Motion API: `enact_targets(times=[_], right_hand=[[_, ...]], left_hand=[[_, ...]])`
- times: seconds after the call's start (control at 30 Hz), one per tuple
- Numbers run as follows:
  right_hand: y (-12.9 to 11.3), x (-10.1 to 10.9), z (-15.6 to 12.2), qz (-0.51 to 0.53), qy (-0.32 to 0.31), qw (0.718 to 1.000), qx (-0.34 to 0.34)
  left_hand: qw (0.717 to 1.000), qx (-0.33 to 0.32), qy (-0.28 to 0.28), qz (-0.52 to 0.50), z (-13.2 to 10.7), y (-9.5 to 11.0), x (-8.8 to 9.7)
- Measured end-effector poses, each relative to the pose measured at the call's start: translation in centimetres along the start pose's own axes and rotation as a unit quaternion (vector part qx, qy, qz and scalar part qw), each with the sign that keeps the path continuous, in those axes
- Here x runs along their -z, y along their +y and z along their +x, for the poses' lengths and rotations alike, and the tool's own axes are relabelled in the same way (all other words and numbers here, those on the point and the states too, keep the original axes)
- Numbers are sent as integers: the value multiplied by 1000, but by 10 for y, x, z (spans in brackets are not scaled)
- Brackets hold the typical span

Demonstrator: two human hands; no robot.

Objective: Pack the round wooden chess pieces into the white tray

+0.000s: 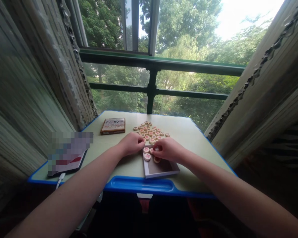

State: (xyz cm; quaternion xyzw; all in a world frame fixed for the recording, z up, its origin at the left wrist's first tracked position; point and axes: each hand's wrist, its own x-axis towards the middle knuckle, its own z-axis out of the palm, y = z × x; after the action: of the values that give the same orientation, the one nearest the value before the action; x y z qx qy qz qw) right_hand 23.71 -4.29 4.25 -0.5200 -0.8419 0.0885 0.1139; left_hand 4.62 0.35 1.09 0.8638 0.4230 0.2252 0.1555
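A heap of round wooden chess pieces (150, 131) with red and dark characters lies mid-table. In front of it sits a shallow white box tray (161, 172) holding a few pieces (147, 156) at its far end. My left hand (131, 143) rests curled at the tray's far left corner, fingertips by the heap. My right hand (167, 149) is closed over the tray's far end, pinching a piece (157, 149).
The box lid (113, 126) with printed art lies at the back left. A blurred dark device (67, 158) with a white cable (60, 179) sits at the left edge. The table has a blue rim and front groove (141, 184). Window bars and bamboo blinds surround it.
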Motion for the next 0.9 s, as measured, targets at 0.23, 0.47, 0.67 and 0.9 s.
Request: enact_targets(times=[0.23,0.47,0.67,0.9], right_hand=[[-4,0,-1,35,34,999,17],[-10,-9,4,20,44,999,21],[-12,-9,4,17,39,999,14],[-9,-8,3,27,40,998,31]], left_hand=[[1000,9,22,-3,-1,0,-2],[999,16,30,-10,1,-2,-6],[999,21,19,-17,2,-2,-6],[999,30,14,-16,3,-4,-6]])
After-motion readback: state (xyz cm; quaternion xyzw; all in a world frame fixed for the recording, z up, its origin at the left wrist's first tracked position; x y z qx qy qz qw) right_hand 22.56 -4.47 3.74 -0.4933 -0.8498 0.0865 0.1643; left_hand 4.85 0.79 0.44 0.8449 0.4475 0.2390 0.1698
